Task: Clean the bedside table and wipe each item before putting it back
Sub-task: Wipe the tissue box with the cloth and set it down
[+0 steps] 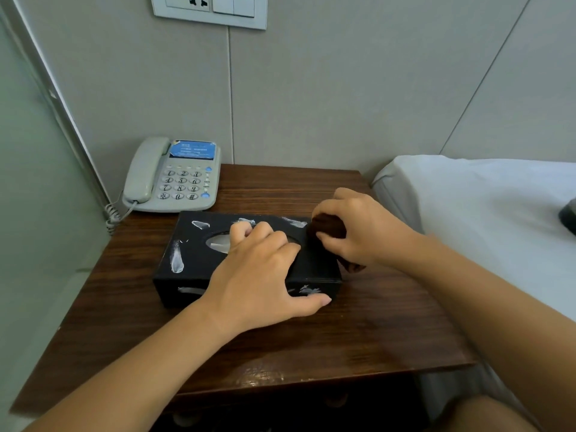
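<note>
A black tissue box (190,247) with white feather marks lies in the middle of the dark wooden bedside table (358,332). My left hand (261,269) rests on top of the box, fingers curled at the oval opening and thumb along the front edge. My right hand (358,226) grips a bunched dark brown cloth (327,227) and holds it against the box's right end. A grey corded telephone (174,176) with a blue label stands at the table's back left corner.
A bed with a white sheet (483,213) adjoins the table on the right. A dark object (568,216) lies at the bed's right edge. A wall socket and switch panel (208,9) hangs above. A glass partition (28,182) stands to the left.
</note>
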